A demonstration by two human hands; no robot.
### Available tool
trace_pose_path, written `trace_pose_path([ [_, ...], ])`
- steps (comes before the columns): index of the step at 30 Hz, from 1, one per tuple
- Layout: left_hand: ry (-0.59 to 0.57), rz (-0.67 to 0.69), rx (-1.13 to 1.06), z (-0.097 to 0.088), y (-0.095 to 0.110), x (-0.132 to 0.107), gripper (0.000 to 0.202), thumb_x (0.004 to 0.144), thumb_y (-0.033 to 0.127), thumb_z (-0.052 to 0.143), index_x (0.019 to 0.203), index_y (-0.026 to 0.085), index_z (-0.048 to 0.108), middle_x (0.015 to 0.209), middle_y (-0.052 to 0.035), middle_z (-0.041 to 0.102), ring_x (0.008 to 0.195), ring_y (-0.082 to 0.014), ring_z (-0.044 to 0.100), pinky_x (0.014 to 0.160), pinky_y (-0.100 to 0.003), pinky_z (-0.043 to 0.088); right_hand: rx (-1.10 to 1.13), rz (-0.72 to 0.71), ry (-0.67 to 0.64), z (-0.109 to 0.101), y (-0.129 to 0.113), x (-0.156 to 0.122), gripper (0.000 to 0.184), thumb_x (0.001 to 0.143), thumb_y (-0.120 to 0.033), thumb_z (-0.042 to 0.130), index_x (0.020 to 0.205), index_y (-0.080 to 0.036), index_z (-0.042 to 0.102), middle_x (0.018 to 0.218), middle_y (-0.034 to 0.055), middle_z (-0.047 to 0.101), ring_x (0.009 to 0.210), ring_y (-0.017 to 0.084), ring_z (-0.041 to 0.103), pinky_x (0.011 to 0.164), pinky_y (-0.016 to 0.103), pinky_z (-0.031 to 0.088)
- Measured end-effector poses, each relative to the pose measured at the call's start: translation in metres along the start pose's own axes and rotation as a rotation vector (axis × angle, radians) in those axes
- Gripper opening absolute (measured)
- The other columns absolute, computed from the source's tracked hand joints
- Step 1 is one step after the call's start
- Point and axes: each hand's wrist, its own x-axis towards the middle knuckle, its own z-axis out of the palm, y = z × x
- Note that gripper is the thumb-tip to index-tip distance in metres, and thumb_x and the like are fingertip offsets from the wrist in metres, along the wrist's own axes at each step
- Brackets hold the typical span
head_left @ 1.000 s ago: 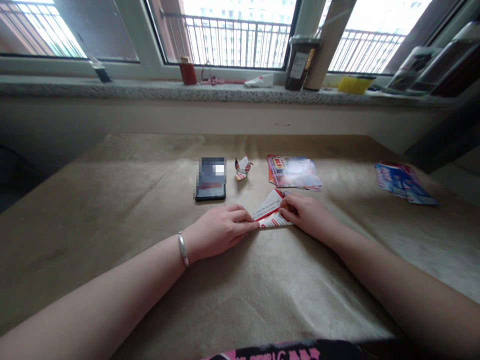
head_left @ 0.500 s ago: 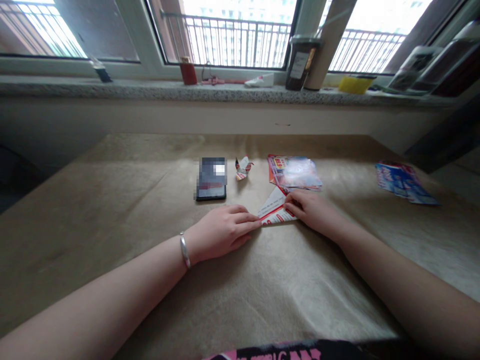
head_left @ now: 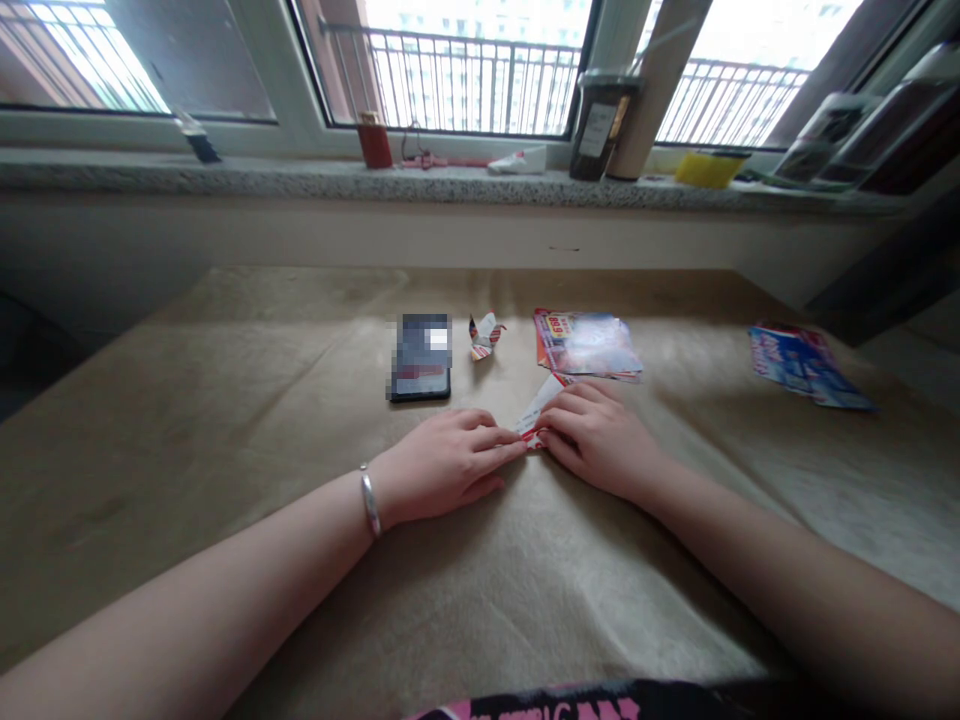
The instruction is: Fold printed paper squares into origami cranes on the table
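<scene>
Head view. Folded paper, white with red print, lies on the table cover, nearer the wearer than the phone and to its right. Left hand is just on the near side of the phone, fingers stretched and close together, tips at the paper's left corner; cannot tell whether they pinch or only press. Right hand, farther right of the phone, has fingers bent and drawn in over the paper; grip beneath hidden.

Risks, my judgement: if the left fingertips bear too lightly, the sheet could skid and the crease run crooked. Thin paper may also buckle under uneven right-hand pressure. Leaflet stack, right of the phone, sits close to the paper's far tip; a push that way could shift it. Small folded figure, just right of the phone, looks light enough to topple if brushed.
</scene>
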Motion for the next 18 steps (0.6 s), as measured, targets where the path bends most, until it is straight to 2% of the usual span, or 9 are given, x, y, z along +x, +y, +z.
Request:
trace_pose_path([
  [6,-0.001,0.005,0.008,-0.002,-0.001,0.001,0.048,0.090,0.028,0.051,0.136,0.018,0.043,0.123,-0.0068,0.059,0.105,-0.0228,0.052,0.090,-0.039,0.048,0.006,-0.001,-0.007,0.004,-0.003,0.003,0.021,0.091,-0.028,0.045,0.086,-0.021,0.065,0.086,0.0026,0.065,0.088,0.018,0.055,0.098,0.039,0.031],
  [12,0.045,0.059,-0.002,-0.001,-0.002,0.001,0.030,0.094,0.022,0.041,0.118,0.018,0.058,0.110,-0.0073,0.064,0.100,-0.0194,0.055,0.086,-0.035,0.050,0.089,0.085,0.001,0.010,0.006,0.001,0.013,0.085,-0.029,0.054,0.079,-0.019,0.060,0.086,0.0034,0.063,0.088,0.020,0.053,0.089,0.035,0.036],
  [18,0.034,0.014,0.006,0.002,-0.001,0.000,0.033,0.091,0.023,0.045,0.122,0.017,0.055,0.107,-0.0089,0.063,0.100,-0.0205,0.056,0.086,-0.036,0.051,0.138,0.103,-0.002,0.012,0.008,0.002,0.013,0.081,-0.032,0.058,0.075,-0.020,0.058,0.084,0.0034,0.062,0.086,0.020,0.051,0.082,0.034,0.037],
])
